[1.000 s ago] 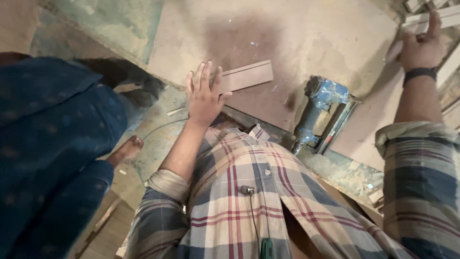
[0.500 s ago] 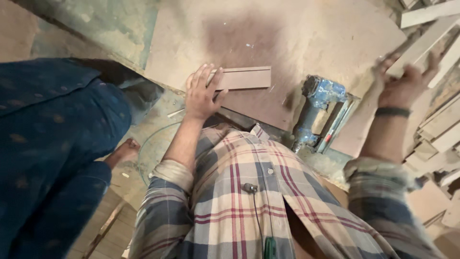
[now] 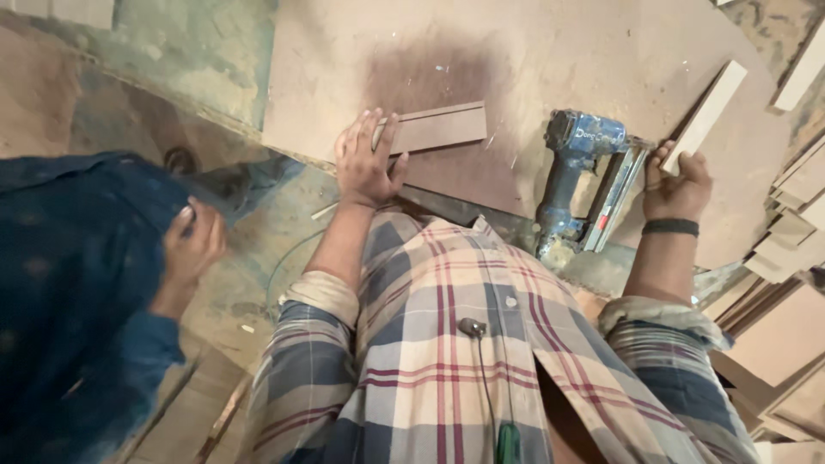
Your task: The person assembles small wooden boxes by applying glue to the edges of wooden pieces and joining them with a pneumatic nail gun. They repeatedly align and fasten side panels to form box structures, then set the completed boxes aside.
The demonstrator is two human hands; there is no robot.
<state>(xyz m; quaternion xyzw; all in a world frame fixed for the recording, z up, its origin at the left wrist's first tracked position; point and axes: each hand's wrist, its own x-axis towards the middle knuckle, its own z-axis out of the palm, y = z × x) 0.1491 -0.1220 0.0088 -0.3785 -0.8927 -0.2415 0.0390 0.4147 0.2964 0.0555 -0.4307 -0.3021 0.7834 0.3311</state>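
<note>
Pressing a grooved strip [image 3: 434, 129] flat, left hand [image 3: 365, 163] spread; right hand [image 3: 679, 185] grips a pale strip [image 3: 706, 116].

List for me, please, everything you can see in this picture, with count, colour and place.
Board: one, large, light brown with a darker patch, lying on the floor ahead.
Grooved strip: one, brown, on the board under the left hand's fingertips.
Nail gun: one, blue, lying on the board between the hands.
Pale strip: one, cream, in the right hand.
Offcuts: a stack, count unclear, light brown, far right.
Other person: one, in dark blue clothes, at the left, hand raised.
Checked shirt: one, cream, grey and red, bottom centre.
Left hand: flat on the grooved strip.
Right hand: gripping the pale strip, dark wristband.
</note>
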